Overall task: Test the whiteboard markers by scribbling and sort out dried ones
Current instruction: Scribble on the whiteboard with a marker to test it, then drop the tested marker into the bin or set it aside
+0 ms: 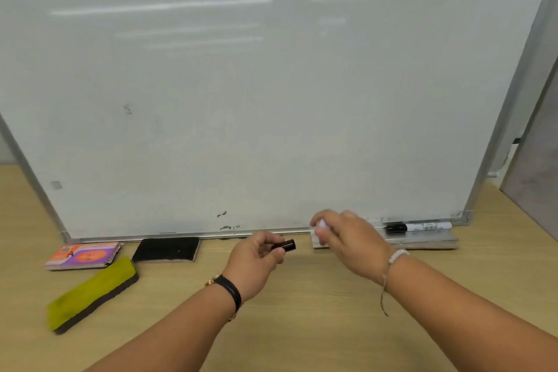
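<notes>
A large whiteboard (271,100) leans upright on a wooden table, with a few dark smudges near its lower edge. My left hand (256,260) pinches a black marker cap (285,245) in front of the board's bottom rail. To its right, my right hand (350,240) is curled round a white marker body (322,225), mostly hidden and blurred by motion. Another white marker with a black cap (418,227) lies on the metal tray (428,240) at the board's lower right.
A yellow-green eraser (90,293) lies at the front left of the wooden table (302,311). Behind it sit an orange and purple eraser (83,255) and a black one (166,249). A grey partition (534,160) stands at the right.
</notes>
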A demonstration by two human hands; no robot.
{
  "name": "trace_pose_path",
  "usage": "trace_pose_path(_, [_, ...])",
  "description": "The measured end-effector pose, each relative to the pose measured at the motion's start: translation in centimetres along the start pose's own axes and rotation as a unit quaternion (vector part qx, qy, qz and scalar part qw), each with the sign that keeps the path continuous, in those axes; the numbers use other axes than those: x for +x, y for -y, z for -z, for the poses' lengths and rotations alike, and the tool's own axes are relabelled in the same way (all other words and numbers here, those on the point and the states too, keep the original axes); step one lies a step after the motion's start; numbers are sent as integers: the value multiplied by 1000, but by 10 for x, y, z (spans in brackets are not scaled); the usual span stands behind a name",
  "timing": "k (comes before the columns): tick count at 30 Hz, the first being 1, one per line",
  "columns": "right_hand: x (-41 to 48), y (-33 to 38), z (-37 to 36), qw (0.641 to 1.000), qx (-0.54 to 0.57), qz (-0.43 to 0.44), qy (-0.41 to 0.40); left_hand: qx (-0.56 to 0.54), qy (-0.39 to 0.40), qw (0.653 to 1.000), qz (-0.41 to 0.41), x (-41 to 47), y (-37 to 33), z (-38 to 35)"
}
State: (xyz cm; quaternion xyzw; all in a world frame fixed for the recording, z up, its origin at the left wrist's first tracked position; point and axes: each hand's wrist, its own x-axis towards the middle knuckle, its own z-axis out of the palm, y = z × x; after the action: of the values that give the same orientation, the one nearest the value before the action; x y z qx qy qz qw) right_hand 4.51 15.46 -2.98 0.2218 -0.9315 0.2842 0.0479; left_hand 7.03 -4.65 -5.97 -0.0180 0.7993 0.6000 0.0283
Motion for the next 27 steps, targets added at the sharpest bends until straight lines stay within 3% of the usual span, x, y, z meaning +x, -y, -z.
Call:
trace_pose_path(2, [4,25,-3,980,172,-14,-102,-33,-7,999,29,-11,3,20])
trace_pose_path(5, [8,61,-8,909,363,-38,-202,-69,-20,996,57,-25,7,43])
trace_pose_path(7, [9,84,-18,878,410,-42,-244,-90,-26,994,63,-35,10,59])
trace_pose_path(10, [7,107,-33,860,431,-54,-268,-111,-28,991,68,-49,15,78])
trace_pose_path(18, [-5,159,-68,868,453,-102,-177,-149,-6,988,49,-80,22,120])
trace_pose_path(23, [-6,164,-60,940,311,-139,-7,-148,1,988,42,-92,37,156])
trace_pose_path(27, [-7,185,-78,959,239,-148,31,-90,7,996,2,-99,41,186])
